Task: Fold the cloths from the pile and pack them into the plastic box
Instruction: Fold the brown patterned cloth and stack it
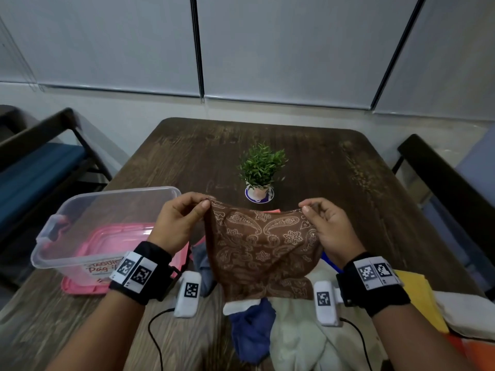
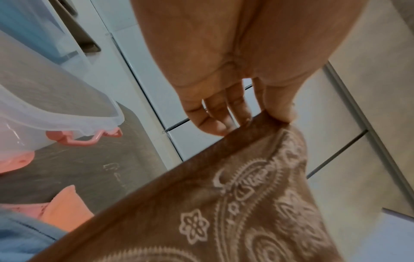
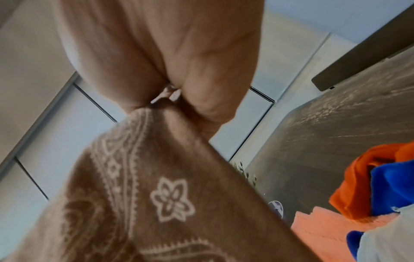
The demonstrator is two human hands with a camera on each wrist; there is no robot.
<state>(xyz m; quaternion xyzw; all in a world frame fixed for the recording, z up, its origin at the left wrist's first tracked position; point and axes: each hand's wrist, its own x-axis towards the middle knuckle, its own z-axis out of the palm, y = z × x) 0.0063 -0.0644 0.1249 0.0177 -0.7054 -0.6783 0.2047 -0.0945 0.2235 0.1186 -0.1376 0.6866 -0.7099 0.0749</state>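
Presently the tabletop (image 1: 334, 167) carries the clear plastic box (image 1: 88, 210), seemingly holding no cloth; beside it lies the unfolded pile (image 1: 294, 333). Above that pile, left hand (image 1: 179, 223) and right hand (image 1: 330, 228) fingers pinch the brown paisley cloth (image 1: 263, 250) by its top corners. Folding has barely begun.

A brown paisley cloth (image 1: 263, 247) hung spread in the air by its two top corners above the pile of crumpled cloths (image 1: 292, 336) on the table, while the clear plastic box (image 1: 67, 223) stood open to its left.
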